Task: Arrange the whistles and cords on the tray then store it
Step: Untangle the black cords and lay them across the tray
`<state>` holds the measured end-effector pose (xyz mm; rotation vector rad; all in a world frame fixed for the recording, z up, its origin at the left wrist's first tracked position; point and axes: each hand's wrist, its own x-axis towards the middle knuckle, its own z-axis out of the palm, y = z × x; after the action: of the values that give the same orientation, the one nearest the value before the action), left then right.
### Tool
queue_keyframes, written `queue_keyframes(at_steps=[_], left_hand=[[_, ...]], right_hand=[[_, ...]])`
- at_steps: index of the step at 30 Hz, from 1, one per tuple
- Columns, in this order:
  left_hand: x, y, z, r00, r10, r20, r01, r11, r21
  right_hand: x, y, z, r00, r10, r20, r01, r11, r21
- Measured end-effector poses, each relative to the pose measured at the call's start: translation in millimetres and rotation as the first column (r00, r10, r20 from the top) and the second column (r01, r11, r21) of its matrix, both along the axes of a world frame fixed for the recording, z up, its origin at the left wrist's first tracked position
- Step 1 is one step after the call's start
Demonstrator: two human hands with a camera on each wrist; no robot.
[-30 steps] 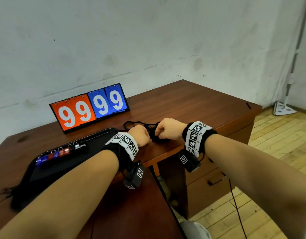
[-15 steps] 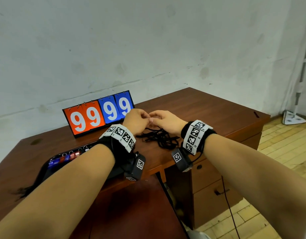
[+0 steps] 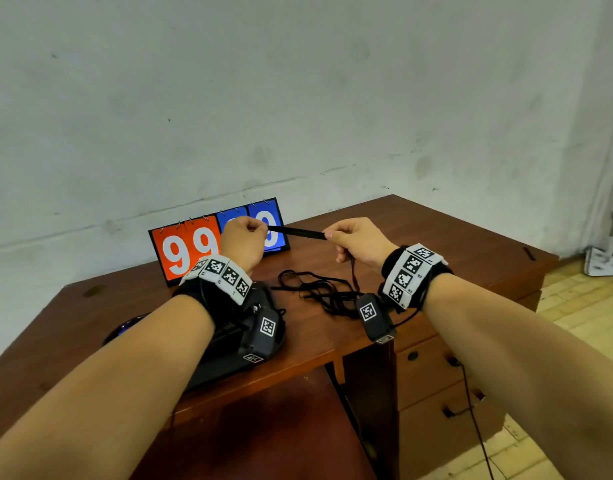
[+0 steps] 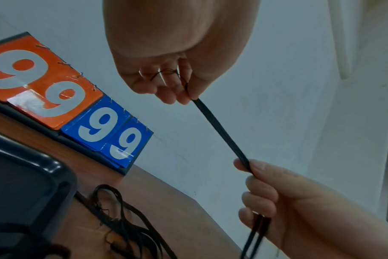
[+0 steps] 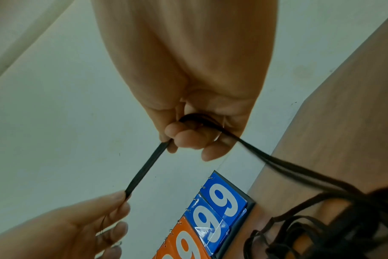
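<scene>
A black cord (image 3: pixel 296 232) is stretched taut in the air between my two hands above the desk. My left hand (image 3: pixel 244 237) pinches one end (image 4: pixel 194 98). My right hand (image 3: pixel 353 237) grips the cord (image 5: pixel 144 168) further along, and two strands trail from it down to a tangled pile of black cords (image 3: pixel 319 289) on the desk. The black tray (image 3: pixel 229 355) lies at the left under my left forearm, mostly hidden; a glimpse of blue (image 3: pixel 125 329) shows at its far end. The tray's rim (image 4: pixel 55 166) shows in the left wrist view.
An orange and blue flip scoreboard (image 3: pixel 184 251) reading 99 99 stands at the back of the brown desk (image 3: pixel 436 237). Desk drawers (image 3: pixel 433 362) sit under the right side. A white wall stands close behind, wooden floor at the right.
Both hands rose from the cord pile and moved apart, drawing one cord taut between them. The view has tilted up, hiding more of the tray.
</scene>
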<state>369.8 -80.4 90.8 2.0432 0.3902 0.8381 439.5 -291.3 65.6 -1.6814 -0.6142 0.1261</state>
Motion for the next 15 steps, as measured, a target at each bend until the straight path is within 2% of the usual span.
queue_keyframes(at_steps=[9,15], left_hand=[[-13,38,-2,0.993,0.101,0.057,-0.095,0.99,-0.104],[-33,65,-2,0.983,0.168,0.067,-0.144,0.951,-0.275]], right_hand=[[0,-10,0,0.995,-0.093,-0.04,0.093,0.996,0.015],[-9,-9,4,0.99,-0.141,-0.022,0.141,0.99,-0.006]])
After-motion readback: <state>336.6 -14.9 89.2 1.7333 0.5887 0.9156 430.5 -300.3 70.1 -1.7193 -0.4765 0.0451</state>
